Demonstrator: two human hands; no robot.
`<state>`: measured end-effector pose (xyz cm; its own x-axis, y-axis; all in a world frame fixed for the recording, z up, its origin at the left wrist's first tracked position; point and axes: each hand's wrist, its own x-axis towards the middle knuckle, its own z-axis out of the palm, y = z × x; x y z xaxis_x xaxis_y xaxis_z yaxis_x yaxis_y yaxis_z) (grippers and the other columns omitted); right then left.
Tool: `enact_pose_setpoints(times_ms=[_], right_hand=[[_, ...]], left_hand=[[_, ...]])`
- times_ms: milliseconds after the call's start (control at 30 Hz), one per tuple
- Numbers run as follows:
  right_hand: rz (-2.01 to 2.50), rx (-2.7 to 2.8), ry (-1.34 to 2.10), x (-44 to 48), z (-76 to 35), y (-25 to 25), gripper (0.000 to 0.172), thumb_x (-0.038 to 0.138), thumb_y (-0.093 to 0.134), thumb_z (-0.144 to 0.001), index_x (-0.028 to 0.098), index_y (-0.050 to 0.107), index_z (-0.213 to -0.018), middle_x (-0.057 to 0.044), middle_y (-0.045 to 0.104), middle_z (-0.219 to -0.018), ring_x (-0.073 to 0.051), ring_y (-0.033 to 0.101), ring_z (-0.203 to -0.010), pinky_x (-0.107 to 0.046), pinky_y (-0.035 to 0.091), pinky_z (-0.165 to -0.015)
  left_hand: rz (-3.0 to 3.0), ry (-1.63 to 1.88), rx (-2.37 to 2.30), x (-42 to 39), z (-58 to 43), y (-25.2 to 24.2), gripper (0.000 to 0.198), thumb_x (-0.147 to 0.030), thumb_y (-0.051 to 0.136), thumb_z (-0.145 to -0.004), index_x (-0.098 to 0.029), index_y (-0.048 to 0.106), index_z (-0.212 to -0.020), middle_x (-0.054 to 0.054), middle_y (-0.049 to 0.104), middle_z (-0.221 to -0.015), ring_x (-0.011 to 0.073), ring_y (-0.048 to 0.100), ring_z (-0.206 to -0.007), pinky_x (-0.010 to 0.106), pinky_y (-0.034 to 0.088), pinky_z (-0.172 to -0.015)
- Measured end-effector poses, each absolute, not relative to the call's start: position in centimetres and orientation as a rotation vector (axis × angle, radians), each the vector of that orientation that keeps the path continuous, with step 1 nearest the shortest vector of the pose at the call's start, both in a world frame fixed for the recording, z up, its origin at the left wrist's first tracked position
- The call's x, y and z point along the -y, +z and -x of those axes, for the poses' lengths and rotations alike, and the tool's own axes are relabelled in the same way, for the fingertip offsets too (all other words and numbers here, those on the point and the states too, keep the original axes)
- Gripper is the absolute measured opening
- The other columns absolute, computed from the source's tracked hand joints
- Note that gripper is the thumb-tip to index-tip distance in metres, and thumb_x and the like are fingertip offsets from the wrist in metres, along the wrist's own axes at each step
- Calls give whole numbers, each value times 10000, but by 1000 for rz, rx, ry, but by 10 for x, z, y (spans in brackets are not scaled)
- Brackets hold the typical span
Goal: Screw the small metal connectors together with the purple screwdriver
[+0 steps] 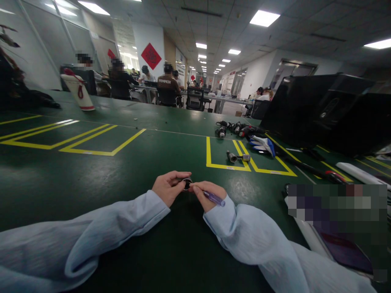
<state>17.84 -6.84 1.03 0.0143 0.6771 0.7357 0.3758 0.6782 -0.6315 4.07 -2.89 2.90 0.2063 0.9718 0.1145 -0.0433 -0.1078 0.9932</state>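
Note:
My left hand (pixel 169 187) pinches a small round metal connector shell (pixel 187 184) between thumb and fingers, its dark open end turned toward my right hand. Closed around a slim screwdriver (pixel 214 198), my right hand (pixel 210 193) has the purple translucent handle sticking out past the palm. The screwdriver's front end points at the opening of the shell; whether its tip touches inside is hidden by the fingers. Both hands are just above the green table. Beyond them lie two similar metal connectors (pixel 231 156) inside yellow tape marks.
More connectors with black cables (pixel 221 132) lie farther back, beside a blue and white glove (pixel 262 145). Black monitors (pixel 317 110) stand at the right. A phone (pixel 345 250) lies near my right forearm. A paper cup (pixel 80 91) stands at the far left. People sit at desks beyond.

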Motion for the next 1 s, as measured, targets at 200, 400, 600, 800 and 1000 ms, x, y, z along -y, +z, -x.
enact_pose_setpoints(times_ms=[200, 400, 600, 800, 1000], right_hand=[[767, 1781, 24, 71, -179, 11, 168, 111, 495, -764, 153, 642, -834, -55, 688, -722, -121, 635, -668, -217, 492, -665], [760, 1800, -56, 73, -178, 11, 174, 98, 481, -757, 158, 627, -832, -49, 684, -719, -117, 627, -652, -212, 494, -656], [777, 1759, -32, 72, -178, 10, 165, 100, 488, -758, 161, 631, -812, -52, 685, -714, -118, 630, -647, -218, 492, -647], [802, 1748, 54, 76, -178, 14, 161, 108, 487, -761, 169, 632, -796, -46, 686, -700, -119, 634, -642, -226, 495, -641], [806, 1763, 23, 78, -178, 17, 163, 94, 482, -756, 162, 624, -800, -49, 687, -706, -122, 632, -643, -228, 494, -648]], left_hand=[[-1432, 1174, -955, 28, -40, 27, 179, -160, 606, -564, -106, 650, -728, 87, 691, -860, 183, 653, -721, 320, 542, -703], [-1411, 1168, -935, 29, -40, 29, 161, -168, 605, -554, -111, 641, -700, 85, 690, -872, 187, 655, -729, 315, 551, -681], [-1390, 1134, -926, 30, -40, 29, 190, -178, 615, -559, -110, 640, -735, 73, 692, -853, 168, 655, -693, 285, 561, -626], [-1427, 1161, -937, 29, -39, 29, 176, -176, 608, -553, -105, 639, -710, 90, 690, -865, 179, 652, -734, 300, 551, -682], [-1449, 1141, -915, 31, -39, 30, 188, -188, 596, -566, -106, 632, -731, 104, 679, -918, 192, 651, -767, 326, 547, -705]])
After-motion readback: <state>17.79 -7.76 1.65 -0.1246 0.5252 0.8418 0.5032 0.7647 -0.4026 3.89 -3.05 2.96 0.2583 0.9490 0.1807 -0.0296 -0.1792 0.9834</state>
